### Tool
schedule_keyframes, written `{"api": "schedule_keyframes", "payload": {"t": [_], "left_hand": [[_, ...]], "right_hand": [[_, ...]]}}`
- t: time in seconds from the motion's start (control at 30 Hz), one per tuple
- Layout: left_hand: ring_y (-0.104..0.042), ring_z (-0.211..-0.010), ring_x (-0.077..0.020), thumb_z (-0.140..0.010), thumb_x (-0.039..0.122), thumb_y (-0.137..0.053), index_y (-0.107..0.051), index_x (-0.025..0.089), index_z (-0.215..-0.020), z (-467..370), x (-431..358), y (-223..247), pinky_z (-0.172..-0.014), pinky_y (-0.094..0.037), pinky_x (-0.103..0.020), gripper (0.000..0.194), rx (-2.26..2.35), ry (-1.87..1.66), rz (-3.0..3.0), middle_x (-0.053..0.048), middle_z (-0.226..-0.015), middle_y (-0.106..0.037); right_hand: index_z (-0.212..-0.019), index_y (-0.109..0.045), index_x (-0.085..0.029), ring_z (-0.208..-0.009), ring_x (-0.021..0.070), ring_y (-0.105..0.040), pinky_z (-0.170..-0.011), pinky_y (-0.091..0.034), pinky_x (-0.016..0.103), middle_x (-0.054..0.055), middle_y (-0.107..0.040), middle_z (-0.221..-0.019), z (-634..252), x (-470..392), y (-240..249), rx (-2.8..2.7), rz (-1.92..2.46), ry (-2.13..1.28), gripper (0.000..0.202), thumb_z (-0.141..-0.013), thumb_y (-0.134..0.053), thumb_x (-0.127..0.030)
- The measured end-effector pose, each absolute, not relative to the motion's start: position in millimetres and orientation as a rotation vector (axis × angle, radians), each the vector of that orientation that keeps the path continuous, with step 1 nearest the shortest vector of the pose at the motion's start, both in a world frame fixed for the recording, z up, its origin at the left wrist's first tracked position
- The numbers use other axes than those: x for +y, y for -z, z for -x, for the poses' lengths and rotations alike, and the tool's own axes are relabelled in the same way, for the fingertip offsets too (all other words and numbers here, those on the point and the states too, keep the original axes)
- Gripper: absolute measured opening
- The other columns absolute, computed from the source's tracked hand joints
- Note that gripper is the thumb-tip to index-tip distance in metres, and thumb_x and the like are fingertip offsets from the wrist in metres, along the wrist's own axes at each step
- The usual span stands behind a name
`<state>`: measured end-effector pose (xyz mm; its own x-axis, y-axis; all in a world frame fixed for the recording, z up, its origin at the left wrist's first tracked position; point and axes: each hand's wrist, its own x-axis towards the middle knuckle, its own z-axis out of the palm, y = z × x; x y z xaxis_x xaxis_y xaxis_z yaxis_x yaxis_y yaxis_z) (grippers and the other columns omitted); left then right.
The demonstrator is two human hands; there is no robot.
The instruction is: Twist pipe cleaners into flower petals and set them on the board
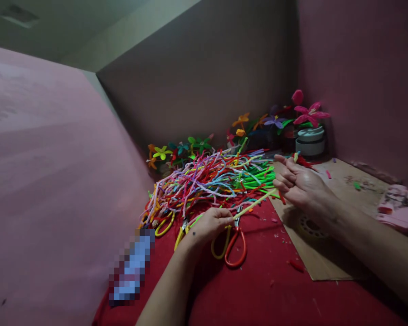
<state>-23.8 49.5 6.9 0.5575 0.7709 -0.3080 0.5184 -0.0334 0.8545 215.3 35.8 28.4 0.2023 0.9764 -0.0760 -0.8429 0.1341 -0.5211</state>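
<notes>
A pale yellow pipe cleaner [255,204] stretches at a slant between my two hands. The fingertips of my left hand [211,224] pinch its lower end. My right hand [297,183] is closed around the upper part, its fingers curled toward me. A short yellow tip shows above the right fingers, but I cannot tell if it belongs to the same piece. Scissors with red handles [236,253] lie just below my left fingers, partly covered. Beyond both hands spreads a large heap of multicoloured pipe cleaners [197,181], with a green bundle [258,177] at its right.
Pipe-cleaner flowers [311,113] line the back wall beside a grey-green round container [310,142]. A cardboard sheet [321,267] lies on the red cloth [258,290] at right, with a pink object [399,210]. Yellow-handled tools [166,225] and a blurred blue packet [132,267] sit at left.
</notes>
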Motion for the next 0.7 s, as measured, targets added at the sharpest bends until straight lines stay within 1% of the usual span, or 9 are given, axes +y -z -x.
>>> {"api": "schedule_keyframes", "payload": {"t": [0.1, 0.3, 0.37, 0.5, 0.57, 0.7], "left_hand": [[-0.032, -0.047, -0.0057, -0.070, 0.041, -0.056, -0.058, 0.012, -0.067, 21.9, 48.1, -8.9, -0.046, -0.023, -0.020, 0.029, 1.104, -0.302, -1.791, 0.004, -0.054, -0.040], [-0.023, -0.042, -0.0053, -0.074, 0.043, -0.051, -0.055, 0.015, -0.077, 34.4, 52.6, -17.0, -0.041, -0.019, -0.020, 0.028, 0.997, -0.400, -1.652, 0.008, -0.050, -0.032], [-0.025, -0.043, -0.0056, -0.074, 0.042, -0.051, -0.056, 0.015, -0.072, 36.4, 55.6, -13.8, -0.043, -0.020, -0.020, 0.028, 1.050, -0.362, -1.773, 0.007, -0.050, -0.033], [-0.033, -0.052, -0.0072, -0.074, 0.035, -0.051, -0.054, 0.014, -0.057, 34.4, 57.9, -5.5, -0.049, -0.023, -0.021, 0.027, 1.198, -0.286, -2.255, 0.004, -0.054, -0.040], [-0.035, -0.054, -0.0079, -0.075, 0.033, -0.049, -0.056, 0.015, -0.057, 35.0, 58.2, -5.0, -0.050, -0.024, -0.021, 0.026, 1.232, -0.267, -2.357, 0.004, -0.054, -0.041], [-0.038, -0.057, -0.0083, -0.075, 0.035, -0.050, -0.060, 0.015, -0.064, 41.6, 61.4, -11.1, -0.052, -0.027, -0.020, 0.025, 1.201, -0.333, -2.223, 0.003, -0.059, -0.045]], "right_hand": [[-0.091, -0.055, -0.013, -0.035, 0.0056, -0.012, -0.035, -0.014, 0.019, -0.009, -0.017, -0.038, -216.6, 33.3, -31.3, -0.336, 0.456, -1.346, 0.020, -0.091, -0.036, -0.019], [-0.089, -0.056, -0.014, -0.036, 0.0058, -0.013, -0.036, -0.015, 0.018, -0.009, -0.018, -0.039, -220.5, 35.8, -26.7, -0.322, 0.431, -1.349, 0.022, -0.092, -0.036, -0.023], [-0.089, -0.056, -0.014, -0.035, 0.0059, -0.013, -0.035, -0.015, 0.018, -0.009, -0.018, -0.039, -219.3, 35.7, -26.9, -0.316, 0.446, -1.363, 0.022, -0.092, -0.036, -0.022], [-0.089, -0.056, -0.014, -0.033, 0.0062, -0.012, -0.033, -0.014, 0.018, -0.009, -0.018, -0.037, -216.1, 35.8, -27.8, -0.339, 0.462, -1.369, 0.024, -0.092, -0.033, -0.020], [-0.087, -0.055, -0.014, -0.033, 0.0062, -0.012, -0.033, -0.015, 0.018, -0.009, -0.018, -0.037, -215.3, 36.6, -26.8, -0.348, 0.462, -1.371, 0.025, -0.092, -0.032, -0.020], [-0.084, -0.054, -0.014, -0.032, 0.0060, -0.013, -0.032, -0.015, 0.017, -0.009, -0.019, -0.037, -214.3, 39.0, -23.2, -0.336, 0.476, -1.405, 0.027, -0.093, -0.030, -0.023]]}}
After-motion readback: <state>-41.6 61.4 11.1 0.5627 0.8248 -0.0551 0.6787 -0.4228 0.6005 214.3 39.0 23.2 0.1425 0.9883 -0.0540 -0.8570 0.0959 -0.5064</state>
